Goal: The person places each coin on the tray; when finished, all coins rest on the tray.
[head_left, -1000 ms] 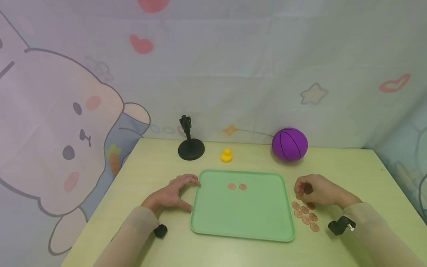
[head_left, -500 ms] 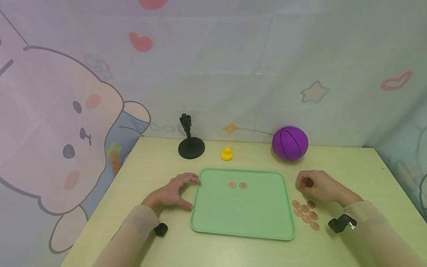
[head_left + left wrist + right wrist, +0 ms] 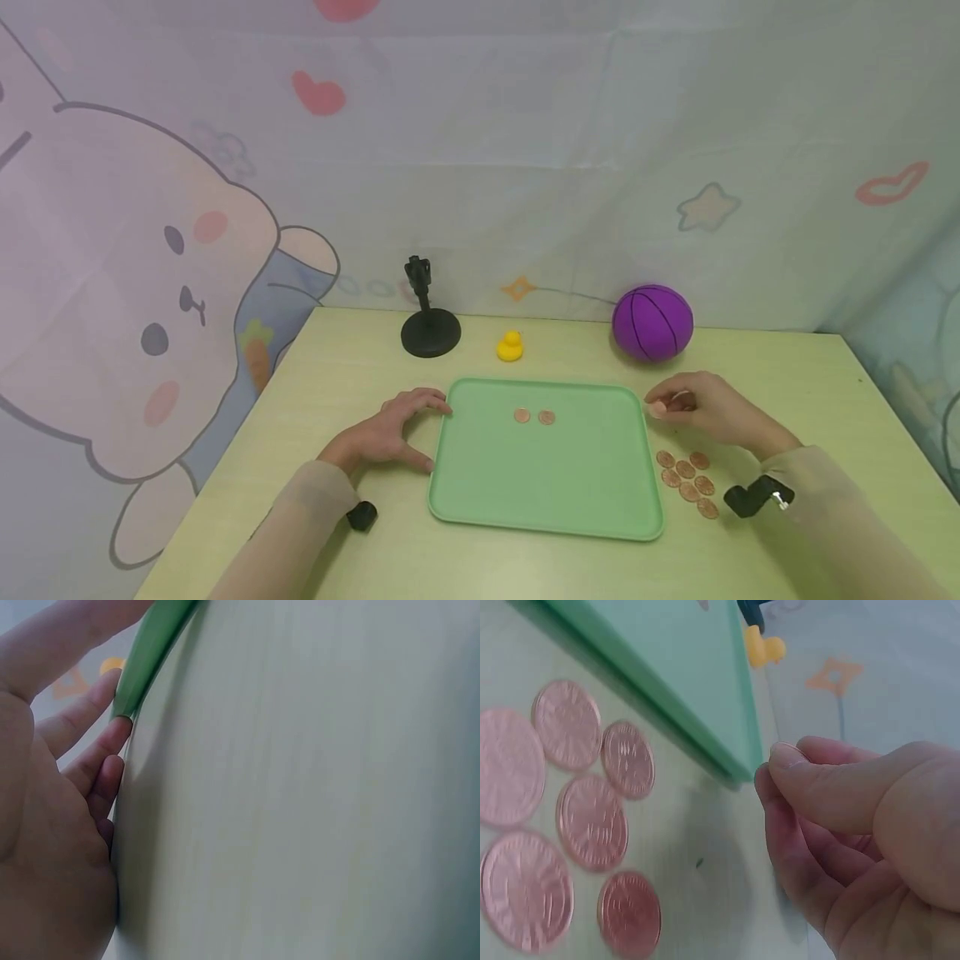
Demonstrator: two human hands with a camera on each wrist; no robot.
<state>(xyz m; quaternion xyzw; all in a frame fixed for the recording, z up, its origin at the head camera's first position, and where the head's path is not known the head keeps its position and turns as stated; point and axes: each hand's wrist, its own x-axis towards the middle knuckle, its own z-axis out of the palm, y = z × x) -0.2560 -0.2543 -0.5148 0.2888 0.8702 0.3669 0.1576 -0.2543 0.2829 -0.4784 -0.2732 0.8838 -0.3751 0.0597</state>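
My right hand pinches a copper-coloured coin between thumb and fingertips, just outside the right rim of the light green tray. In the right wrist view only a thin edge of that coin shows at the thumb tip. Several more copper-coloured coins lie in a cluster on the table, in front of this hand. Inside the tray, towards the back, two coins lie side by side. My left hand, thumb and fingers spread, touches the tray's left rim; the left wrist view shows fingertips against it.
Behind the tray, a small yellow rubber duck stands between a black stand with a round base and a purple ball. A printed cloth hangs at the table's back edge.
The right hand has lifted away from the coin cluster with one coin and moved back and left to the tray's right rim. The left hand has stayed in place.
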